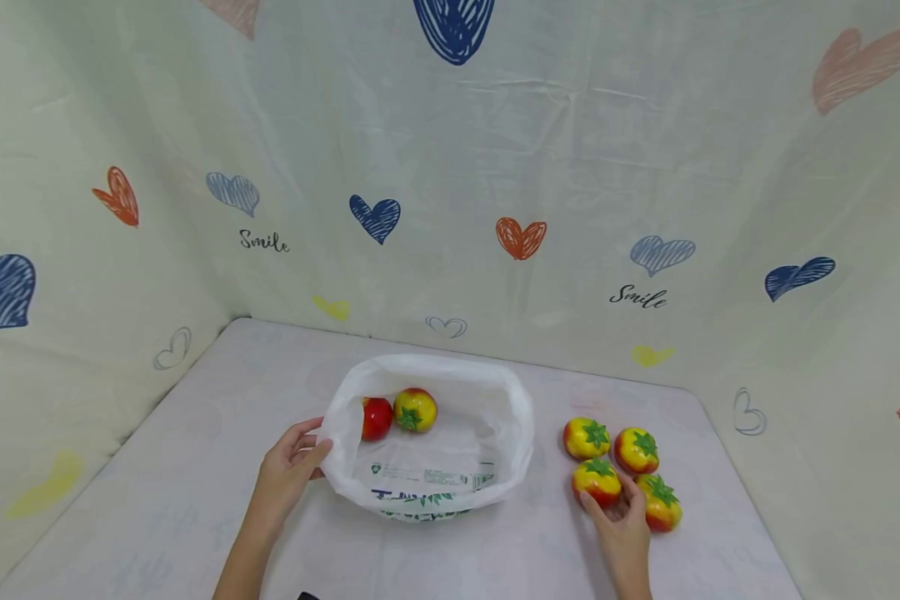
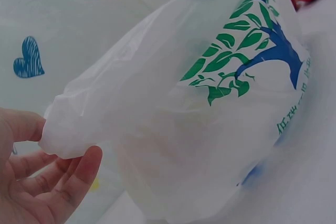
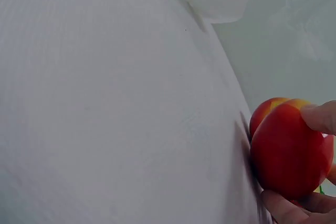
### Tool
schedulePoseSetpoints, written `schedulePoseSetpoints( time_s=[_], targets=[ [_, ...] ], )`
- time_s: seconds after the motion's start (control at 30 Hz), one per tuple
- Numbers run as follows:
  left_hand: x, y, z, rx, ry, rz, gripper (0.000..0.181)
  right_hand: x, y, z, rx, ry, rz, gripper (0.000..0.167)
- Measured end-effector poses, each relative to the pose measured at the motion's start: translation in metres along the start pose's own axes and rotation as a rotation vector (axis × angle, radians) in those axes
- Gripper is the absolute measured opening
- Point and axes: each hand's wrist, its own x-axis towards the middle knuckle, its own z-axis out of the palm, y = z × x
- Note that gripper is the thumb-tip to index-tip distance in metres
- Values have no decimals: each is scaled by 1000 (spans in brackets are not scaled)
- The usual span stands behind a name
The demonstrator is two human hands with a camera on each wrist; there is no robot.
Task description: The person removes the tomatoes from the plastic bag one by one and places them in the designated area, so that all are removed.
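Note:
A white plastic bag (image 1: 429,490) with a green leaf print stands open on the table. On its left rim my left hand (image 1: 291,475) pinches the plastic between thumb and fingers; the left wrist view shows the same hand (image 2: 50,182) at the bag's edge (image 2: 79,124). Two persimmons, one red (image 1: 377,418) and one yellow-red (image 1: 416,410), lie inside the bag. To the right, my right hand (image 1: 624,525) grips a yellow-red persimmon (image 1: 596,482) with a green leafy top. The right wrist view shows thumb and fingers around its red side (image 3: 289,153).
Close around the held persimmon are three more: one behind it (image 1: 587,438), one at back right (image 1: 636,451) and one to the right (image 1: 660,503). The pale table (image 1: 450,567) meets a heart-printed cloth (image 1: 450,150) behind. A small dark object (image 1: 307,596) shows at the bottom edge.

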Motion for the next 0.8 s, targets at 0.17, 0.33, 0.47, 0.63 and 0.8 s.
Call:
schedulePoseSetpoints(
  time_s=[0.17, 0.33, 0.47, 0.63, 0.8],
  targets=[
    [0, 0, 0, -8, -1, 10, 60, 1, 2, -3, -25, -22, -4, 85],
    [-1, 1, 0, -9, 0, 16, 60, 0, 0, -7, -33, -24, -24, 68],
    [-1, 0, 0, -8, 0, 14, 60, 0, -1, -9, -36, -27, -10, 66],
    [0, -1, 0, -4, 0, 10, 60, -3, -5, -12, -52, -40, -10, 65],
    [0, -2, 0, -3, 3, 11, 59, -8, -12, -16, -73, -20, -60, 60]
  ],
)
